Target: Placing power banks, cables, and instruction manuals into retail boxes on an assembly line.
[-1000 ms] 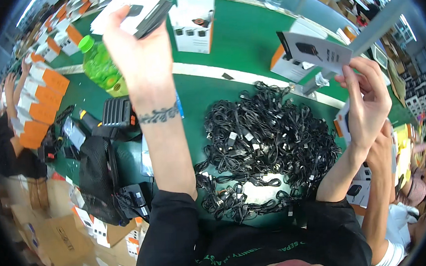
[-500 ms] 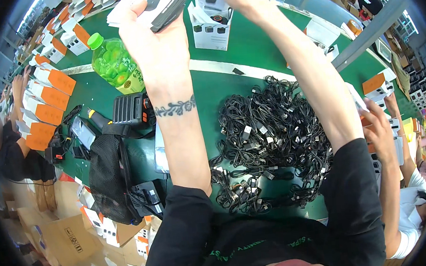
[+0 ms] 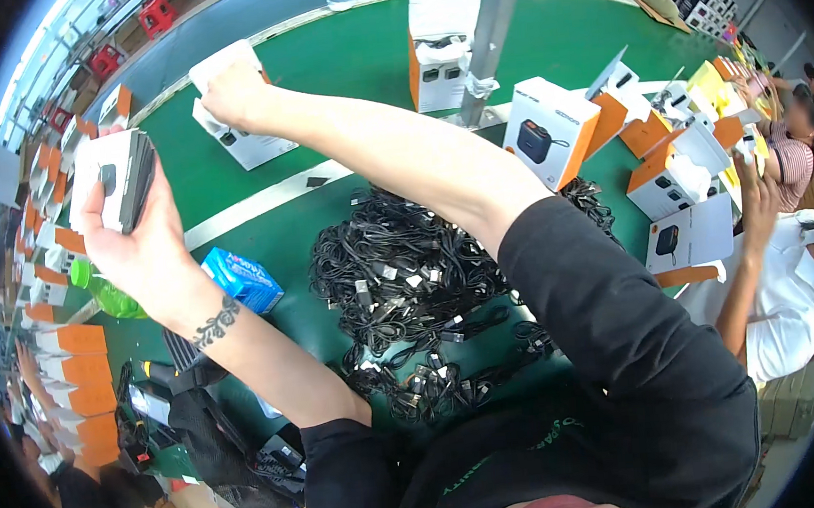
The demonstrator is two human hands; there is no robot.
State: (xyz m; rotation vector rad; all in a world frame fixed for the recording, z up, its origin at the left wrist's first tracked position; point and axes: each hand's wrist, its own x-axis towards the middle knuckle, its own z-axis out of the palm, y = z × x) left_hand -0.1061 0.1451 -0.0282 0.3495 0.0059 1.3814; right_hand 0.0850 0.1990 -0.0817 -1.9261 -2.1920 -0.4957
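My left hand is wrapped around a stack of white and black cards, thumb across the front. At the back left, my right hand reaches over an open white box with its lid raised. The right fingers curl down at the box's mouth, and whatever they pinch is hidden. Under my right arm lies a large heap of black cables with light plugs. A blue packet sits beside my left forearm, and a green-capped bottle stands partly behind that wrist.
Another open box stands by a grey post. To the right are a closed white-and-orange box and several open ones near a co-worker's hand. Orange-sided boxes line the left edge; a black mesh bag lies near me.
The view has swung right, so bottle and cables appear further left. My right hand has come down onto the open box. The left hand still holds the cards, and the blue packet shows.
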